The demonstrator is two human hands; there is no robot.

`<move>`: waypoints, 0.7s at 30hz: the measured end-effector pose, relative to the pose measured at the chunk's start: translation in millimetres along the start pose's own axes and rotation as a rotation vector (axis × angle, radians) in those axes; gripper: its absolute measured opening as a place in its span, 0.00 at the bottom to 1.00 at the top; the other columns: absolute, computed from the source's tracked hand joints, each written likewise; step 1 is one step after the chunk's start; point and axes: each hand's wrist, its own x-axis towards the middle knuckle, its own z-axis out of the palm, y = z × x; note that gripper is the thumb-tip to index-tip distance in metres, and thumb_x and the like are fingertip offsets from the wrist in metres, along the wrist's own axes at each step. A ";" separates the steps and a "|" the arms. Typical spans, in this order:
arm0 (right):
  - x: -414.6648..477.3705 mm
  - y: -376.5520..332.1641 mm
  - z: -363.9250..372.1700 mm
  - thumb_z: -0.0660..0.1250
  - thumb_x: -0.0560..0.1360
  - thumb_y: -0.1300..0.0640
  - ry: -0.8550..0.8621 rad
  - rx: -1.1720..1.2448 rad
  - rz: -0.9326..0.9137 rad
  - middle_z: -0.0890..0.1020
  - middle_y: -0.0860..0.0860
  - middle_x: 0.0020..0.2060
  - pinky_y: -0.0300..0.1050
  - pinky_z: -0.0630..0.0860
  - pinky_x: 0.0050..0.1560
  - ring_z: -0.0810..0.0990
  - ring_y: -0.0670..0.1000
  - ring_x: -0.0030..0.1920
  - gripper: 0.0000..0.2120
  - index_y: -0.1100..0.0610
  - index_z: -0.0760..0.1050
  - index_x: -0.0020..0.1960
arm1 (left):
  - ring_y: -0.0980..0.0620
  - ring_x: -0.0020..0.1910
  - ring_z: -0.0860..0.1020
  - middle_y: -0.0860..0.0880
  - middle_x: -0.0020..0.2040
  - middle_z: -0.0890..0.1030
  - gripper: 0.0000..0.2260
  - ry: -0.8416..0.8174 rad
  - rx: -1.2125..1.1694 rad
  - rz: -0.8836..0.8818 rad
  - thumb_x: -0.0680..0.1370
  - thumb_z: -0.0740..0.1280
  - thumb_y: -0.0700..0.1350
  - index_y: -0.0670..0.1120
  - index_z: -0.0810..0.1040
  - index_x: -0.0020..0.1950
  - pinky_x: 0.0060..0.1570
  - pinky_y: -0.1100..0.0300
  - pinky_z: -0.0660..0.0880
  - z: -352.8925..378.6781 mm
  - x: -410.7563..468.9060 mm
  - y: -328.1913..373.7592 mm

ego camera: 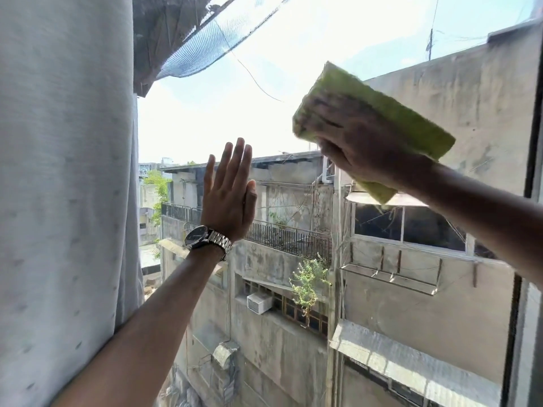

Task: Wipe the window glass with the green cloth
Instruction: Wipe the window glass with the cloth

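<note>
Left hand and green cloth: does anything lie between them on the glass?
No. In the head view only bare window glass separates the open left hand from the green cloth under the right hand.

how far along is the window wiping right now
Done: the right hand already has the green cloth up on the window glass, high on the right. In hand: that upper patch is being wiped, the cloth blurred, while the left hand is spread flat, fingers up, lower left beside the curtain. Left: the pictures cannot show which areas are clean; the lower glass has no cloth on it.
</note>
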 end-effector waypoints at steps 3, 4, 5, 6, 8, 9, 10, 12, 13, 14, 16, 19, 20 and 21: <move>1.9 -12.5 8.0 0.52 0.86 0.50 0.082 0.047 0.139 0.68 0.55 0.78 0.59 0.59 0.80 0.62 0.55 0.80 0.21 0.51 0.62 0.79 | 0.48 0.84 0.52 0.44 0.83 0.57 0.27 -0.005 0.020 0.005 0.83 0.47 0.49 0.43 0.56 0.82 0.81 0.39 0.52 0.9 -0.4 -0.7; -2.3 -21.2 10.9 0.50 0.87 0.49 0.098 0.034 0.164 0.67 0.55 0.78 0.58 0.58 0.81 0.61 0.55 0.80 0.22 0.51 0.61 0.79 | 0.48 0.84 0.52 0.44 0.83 0.57 0.27 -0.010 0.023 0.005 0.83 0.47 0.50 0.43 0.56 0.82 0.81 0.39 0.52 0.7 0.2 -1.5; -9.6 -31.1 12.8 0.48 0.87 0.48 0.092 0.018 0.172 0.66 0.55 0.79 0.58 0.57 0.81 0.60 0.55 0.80 0.22 0.51 0.59 0.80 | 0.48 0.84 0.52 0.44 0.83 0.57 0.27 -0.014 0.023 0.005 0.83 0.46 0.50 0.43 0.55 0.82 0.81 0.39 0.52 0.6 0.6 -2.5; -20.7 -40.1 14.4 0.47 0.87 0.47 0.064 0.001 0.162 0.65 0.56 0.79 0.58 0.56 0.81 0.59 0.55 0.81 0.23 0.51 0.57 0.81 | 0.48 0.84 0.52 0.44 0.83 0.57 0.27 -0.017 0.026 0.007 0.83 0.46 0.50 0.43 0.55 0.82 0.81 0.39 0.53 1.1 0.0 -2.7; -51.2 -56.9 17.9 0.44 0.87 0.45 -0.025 -0.031 0.106 0.62 0.56 0.81 0.59 0.56 0.81 0.55 0.56 0.82 0.25 0.51 0.54 0.82 | 0.49 0.84 0.52 0.44 0.83 0.57 0.27 -0.022 0.040 0.016 0.83 0.45 0.51 0.43 0.55 0.82 0.81 0.40 0.52 2.2 -1.6 -4.2; -71.0 -64.5 18.5 0.44 0.87 0.44 -0.075 -0.050 0.071 0.60 0.56 0.81 0.60 0.56 0.81 0.53 0.57 0.82 0.26 0.52 0.53 0.82 | 0.49 0.84 0.52 0.44 0.83 0.56 0.28 -0.025 0.043 0.017 0.83 0.46 0.52 0.43 0.55 0.82 0.82 0.40 0.52 3.0 -1.0 -5.4; -92.7 -72.4 19.4 0.45 0.87 0.43 -0.117 -0.068 0.040 0.57 0.57 0.82 0.60 0.56 0.82 0.52 0.58 0.82 0.27 0.53 0.51 0.83 | 0.49 0.84 0.52 0.44 0.83 0.56 0.28 -0.027 0.046 0.016 0.83 0.46 0.53 0.44 0.54 0.82 0.82 0.40 0.52 3.5 -0.3 -7.4; -141.5 -82.9 17.4 0.47 0.86 0.41 -0.191 -0.113 -0.011 0.53 0.58 0.81 0.60 0.56 0.82 0.53 0.59 0.82 0.30 0.54 0.48 0.83 | 0.48 0.84 0.52 0.44 0.83 0.56 0.29 -0.029 0.056 0.013 0.82 0.47 0.54 0.44 0.53 0.82 0.82 0.40 0.52 4.7 -0.3 -6.5; -162.9 -84.6 15.7 0.48 0.85 0.40 -0.223 -0.152 -0.036 0.53 0.59 0.81 0.59 0.56 0.82 0.55 0.60 0.82 0.32 0.56 0.47 0.83 | 0.48 0.84 0.52 0.43 0.83 0.56 0.30 -0.034 0.062 0.012 0.82 0.47 0.54 0.44 0.53 0.82 0.82 0.40 0.52 3.9 -0.6 -6.8; -183.1 -82.5 11.3 0.47 0.84 0.38 -0.256 -0.200 -0.053 0.53 0.60 0.80 0.59 0.55 0.82 0.56 0.61 0.81 0.34 0.57 0.48 0.83 | 0.47 0.84 0.52 0.43 0.83 0.56 0.30 -0.040 0.063 0.010 0.82 0.46 0.54 0.43 0.53 0.82 0.82 0.40 0.52 2.3 -0.9 -4.7; -210.7 -72.3 1.5 0.44 0.82 0.37 -0.321 -0.280 -0.072 0.56 0.61 0.80 0.59 0.51 0.81 0.58 0.62 0.80 0.36 0.59 0.49 0.83 | 0.46 0.84 0.52 0.42 0.83 0.55 0.29 -0.061 0.076 0.002 0.83 0.46 0.53 0.42 0.52 0.82 0.82 0.40 0.52 -3.8 -1.1 -0.5; -224.0 -58.9 -7.5 0.43 0.81 0.34 -0.400 -0.288 -0.056 0.55 0.60 0.81 0.59 0.47 0.82 0.54 0.61 0.81 0.39 0.58 0.47 0.83 | 0.45 0.83 0.53 0.40 0.83 0.55 0.28 -0.080 0.069 -0.058 0.83 0.47 0.50 0.40 0.52 0.82 0.82 0.40 0.53 -11.3 -1.6 14.7; -221.5 -57.1 -7.8 0.43 0.81 0.34 -0.410 -0.272 -0.038 0.55 0.59 0.81 0.60 0.48 0.82 0.54 0.60 0.81 0.39 0.58 0.47 0.83 | 0.44 0.83 0.53 0.40 0.83 0.55 0.27 -0.080 0.049 -0.090 0.83 0.48 0.48 0.40 0.52 0.82 0.82 0.40 0.53 -12.2 -2.4 21.5; -215.4 -55.9 -7.0 0.45 0.81 0.33 -0.400 -0.253 -0.008 0.57 0.60 0.81 0.60 0.50 0.82 0.55 0.60 0.81 0.39 0.58 0.47 0.83 | 0.44 0.83 0.53 0.39 0.83 0.55 0.27 -0.075 0.030 -0.123 0.83 0.49 0.47 0.40 0.53 0.81 0.82 0.40 0.53 -11.6 -4.0 27.6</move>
